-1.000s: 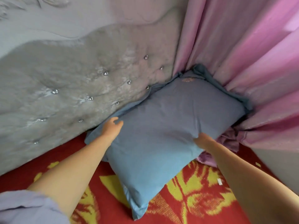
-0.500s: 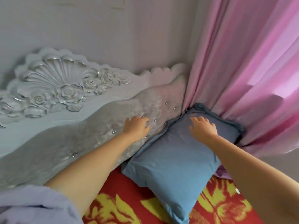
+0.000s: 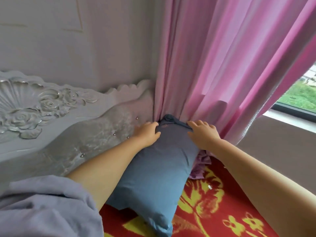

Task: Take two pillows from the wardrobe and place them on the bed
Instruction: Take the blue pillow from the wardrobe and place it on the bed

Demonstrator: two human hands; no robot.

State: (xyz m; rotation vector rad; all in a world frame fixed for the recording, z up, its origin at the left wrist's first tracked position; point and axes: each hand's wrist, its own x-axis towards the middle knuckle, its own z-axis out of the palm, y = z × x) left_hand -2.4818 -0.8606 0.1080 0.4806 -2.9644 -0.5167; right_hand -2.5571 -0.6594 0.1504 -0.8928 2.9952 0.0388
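Pressing the blue pillow [image 3: 159,170] into the bed's [image 3: 227,209] corner against the headboard [image 3: 95,132], the left hand [image 3: 147,134] and right hand [image 3: 202,134] lie spread, gripping nothing. Pushing further could trap the pink curtain [image 3: 222,69] behind it.

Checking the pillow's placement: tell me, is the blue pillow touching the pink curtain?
Touching. The head view shows the blue pillow's bunched top corner pressed into the folds of the pink curtain, with no gap between them.
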